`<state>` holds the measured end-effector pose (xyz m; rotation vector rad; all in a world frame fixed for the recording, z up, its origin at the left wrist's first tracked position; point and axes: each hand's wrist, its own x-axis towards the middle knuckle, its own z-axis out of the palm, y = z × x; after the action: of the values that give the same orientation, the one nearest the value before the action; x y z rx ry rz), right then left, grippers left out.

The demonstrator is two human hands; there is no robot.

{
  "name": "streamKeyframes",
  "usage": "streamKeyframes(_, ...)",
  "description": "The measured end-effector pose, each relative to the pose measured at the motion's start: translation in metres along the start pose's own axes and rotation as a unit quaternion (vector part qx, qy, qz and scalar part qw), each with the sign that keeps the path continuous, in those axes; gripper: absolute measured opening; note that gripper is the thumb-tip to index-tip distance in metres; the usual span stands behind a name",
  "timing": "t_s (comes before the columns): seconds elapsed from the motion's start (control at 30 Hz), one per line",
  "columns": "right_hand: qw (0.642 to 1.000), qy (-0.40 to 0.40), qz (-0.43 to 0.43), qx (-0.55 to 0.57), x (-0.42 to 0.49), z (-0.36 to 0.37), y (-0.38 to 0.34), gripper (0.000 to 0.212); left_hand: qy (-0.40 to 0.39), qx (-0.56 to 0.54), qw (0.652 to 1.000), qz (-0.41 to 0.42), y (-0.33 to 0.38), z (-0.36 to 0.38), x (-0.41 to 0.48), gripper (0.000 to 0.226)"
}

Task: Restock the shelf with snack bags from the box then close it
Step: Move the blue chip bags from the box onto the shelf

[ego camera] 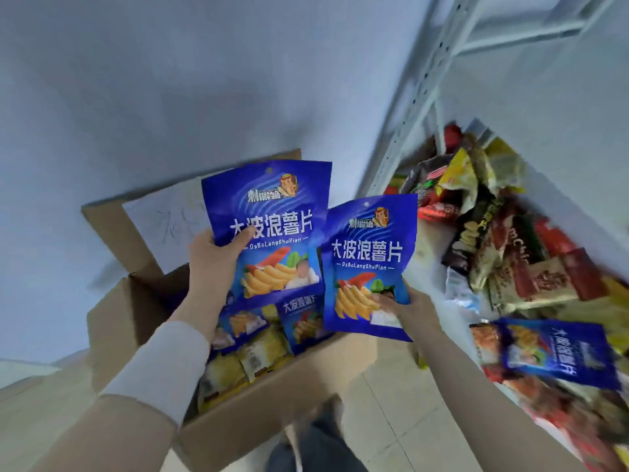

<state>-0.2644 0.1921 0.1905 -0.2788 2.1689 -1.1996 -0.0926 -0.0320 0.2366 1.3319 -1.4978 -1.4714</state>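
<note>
An open cardboard box (265,413) stands on the floor at the lower left, with blue and yellow snack bags (252,356) inside. My left hand (212,264) grips one blue chip bag (269,216) by its left edge, held upright above the box. My right hand (410,310) holds a second blue chip bag (369,253) by its lower right corner, just right of the first. The white shelf (558,212) on the right is piled with mixed snack bags (503,240), and another blue chip bag (558,352) lies on it near me.
The box's back flap (112,226) stands up against the pale wall, with a white label on it. A perforated shelf upright (408,131) rises between box and shelf. Tiled floor and my shoe (323,434) show below the box.
</note>
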Motion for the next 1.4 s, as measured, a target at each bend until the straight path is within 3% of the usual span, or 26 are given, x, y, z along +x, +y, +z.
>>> streamKeyframes(0.17,0.994,0.099,-0.035,0.022,-0.038,-0.106,-0.047,0.016,-0.083,-0.036,0.99,0.112,0.099,0.06,-0.033,0.013)
streamKeyframes(0.3,0.982,0.167,-0.074,0.039,-0.059,-0.207,-0.072,0.023,-0.157,-0.041,0.975,0.154,0.163,0.128,-0.062,0.016)
streamKeyframes(0.53,0.953,0.263,-0.11,0.098,-0.066,-0.367,-0.069,0.013,-0.279,-0.076,0.933,0.216,0.242,0.287,-0.141,0.016)
streamKeyframes(0.63,0.942,0.295,-0.097,0.124,-0.061,-0.424,-0.051,0.016,-0.324,-0.083,0.916,0.221,0.257,0.356,-0.171,0.006)
streamKeyframes(0.9,0.901,0.391,-0.066,0.177,-0.04,-0.539,-0.01,0.016,-0.413,-0.08,0.888,0.186,0.274,0.521,-0.222,0.009)
streamKeyframes(1.2,0.837,0.525,-0.004,0.155,-0.001,-0.64,0.014,0.022,-0.517,-0.071,0.833,0.183,0.285,0.698,-0.245,0.008)
streamKeyframes(1.4,0.822,0.554,0.022,0.13,0.031,-0.686,0.031,0.021,-0.56,-0.044,0.807,0.182,0.281,0.788,-0.265,0.015)
